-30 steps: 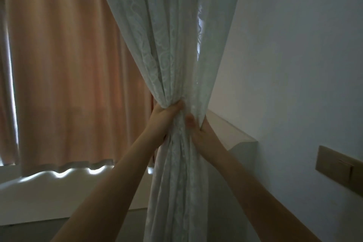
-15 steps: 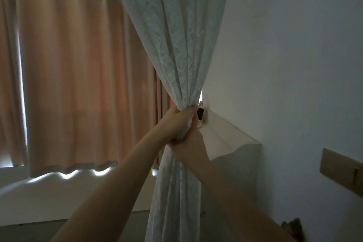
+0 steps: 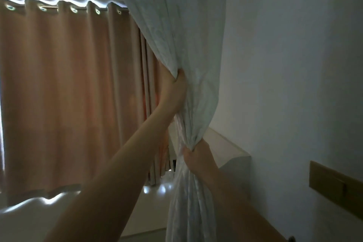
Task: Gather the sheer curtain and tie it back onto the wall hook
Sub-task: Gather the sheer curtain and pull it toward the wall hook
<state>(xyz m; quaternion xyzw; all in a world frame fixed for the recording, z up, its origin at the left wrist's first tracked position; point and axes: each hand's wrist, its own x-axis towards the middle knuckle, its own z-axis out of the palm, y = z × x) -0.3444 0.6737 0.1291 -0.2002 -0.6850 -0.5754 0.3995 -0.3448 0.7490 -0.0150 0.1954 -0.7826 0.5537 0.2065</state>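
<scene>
Head view: the left hand (image 3: 173, 86) is seen curled into the bunched edge of the sheer curtain (image 3: 188, 49), its fingers buried in the folds and hidden from sight. Lower down, the right hand (image 3: 198, 155) is clenched round the gathered cloth, where the fabric is squeezed into a narrow rope. The curtain is thin, pale and faintly patterned; it is draped in soft vertical pleats from beyond the top of the frame, is pinched between the two grips, and is let fall loosely past the bottom edge. Both forearms are cut off by the lower frame.

Behind the left arm a heavier peach drape (image 3: 74, 94) is hung by metal eyelets, with daylight leaking along its top and wavy hem. A plain white wall (image 3: 294, 65) is seen to the right, carrying a tan rectangular switch plate (image 3: 334, 184). A pale ledge (image 3: 231, 149) juts from the wall just beside the right hand. No hook can be made out; the room is dim.
</scene>
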